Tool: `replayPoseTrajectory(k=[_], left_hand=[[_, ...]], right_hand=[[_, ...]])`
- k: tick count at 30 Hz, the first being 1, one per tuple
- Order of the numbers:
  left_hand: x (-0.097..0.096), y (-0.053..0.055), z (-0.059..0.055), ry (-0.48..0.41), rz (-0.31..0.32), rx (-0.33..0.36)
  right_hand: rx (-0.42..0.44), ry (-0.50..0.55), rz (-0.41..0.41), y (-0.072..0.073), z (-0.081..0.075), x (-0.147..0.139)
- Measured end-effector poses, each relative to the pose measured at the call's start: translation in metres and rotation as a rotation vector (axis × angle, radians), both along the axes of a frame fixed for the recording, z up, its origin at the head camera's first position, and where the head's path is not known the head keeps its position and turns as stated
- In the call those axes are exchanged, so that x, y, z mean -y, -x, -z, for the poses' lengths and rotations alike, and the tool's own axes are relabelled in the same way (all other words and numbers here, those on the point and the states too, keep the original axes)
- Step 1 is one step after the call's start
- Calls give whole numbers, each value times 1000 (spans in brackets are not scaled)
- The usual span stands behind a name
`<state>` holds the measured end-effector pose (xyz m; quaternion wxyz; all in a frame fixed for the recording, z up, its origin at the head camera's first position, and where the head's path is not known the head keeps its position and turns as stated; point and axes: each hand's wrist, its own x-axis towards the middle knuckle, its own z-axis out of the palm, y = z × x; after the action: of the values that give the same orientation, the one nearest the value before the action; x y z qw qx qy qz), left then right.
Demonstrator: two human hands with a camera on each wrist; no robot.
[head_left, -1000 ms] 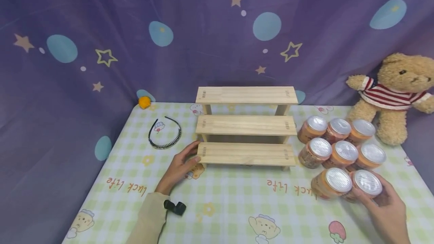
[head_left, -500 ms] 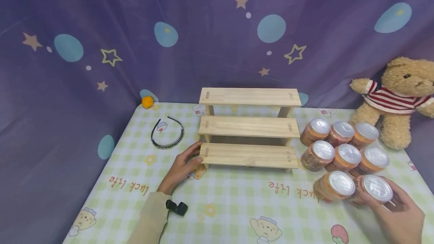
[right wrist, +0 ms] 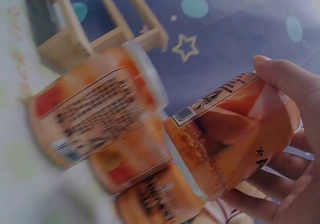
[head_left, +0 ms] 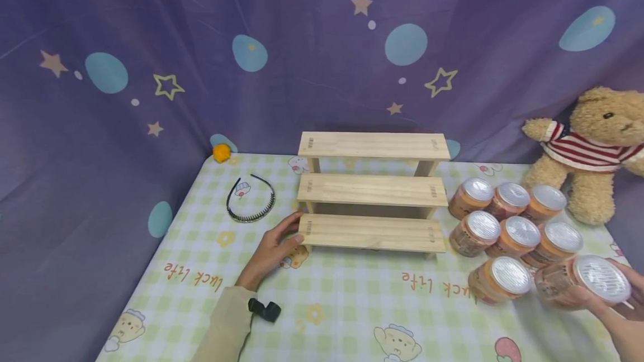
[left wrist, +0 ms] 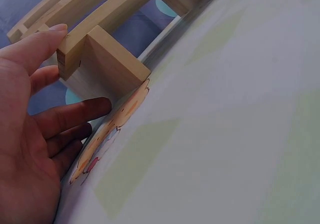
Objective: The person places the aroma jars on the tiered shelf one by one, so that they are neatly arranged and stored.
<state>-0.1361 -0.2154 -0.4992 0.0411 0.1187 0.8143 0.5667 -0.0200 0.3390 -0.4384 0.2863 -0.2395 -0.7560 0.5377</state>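
A right hand (head_left: 623, 322) grips a tilted jar (head_left: 560, 285), now drawn away from the neighboring jar (head_left: 493, 282); the left hand (head_left: 268, 253), fingers relaxed, touches a wooden stand (head_left: 372, 232).

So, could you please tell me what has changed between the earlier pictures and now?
The right hand, already gripping a can, has drawn it rightward, away from the neighbouring can; it now appears lifted off the tablecloth. Nothing was let go. The left hand stays at the left end of the bottom shelf, and the other cans remain standing as they were.
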Motion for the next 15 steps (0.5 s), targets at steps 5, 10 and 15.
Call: replayPoseTrajectory(k=[5, 10, 15], left_hand=[[1, 0, 1, -4, 4, 2], [1, 0, 0, -1, 5, 3], [1, 0, -1, -1, 10, 3]], right_hand=[[15, -128, -73, 9, -22, -3], [-210, -41, -297, 23, -35, -7], [-362, 84, -412, 38, -53, 2]])
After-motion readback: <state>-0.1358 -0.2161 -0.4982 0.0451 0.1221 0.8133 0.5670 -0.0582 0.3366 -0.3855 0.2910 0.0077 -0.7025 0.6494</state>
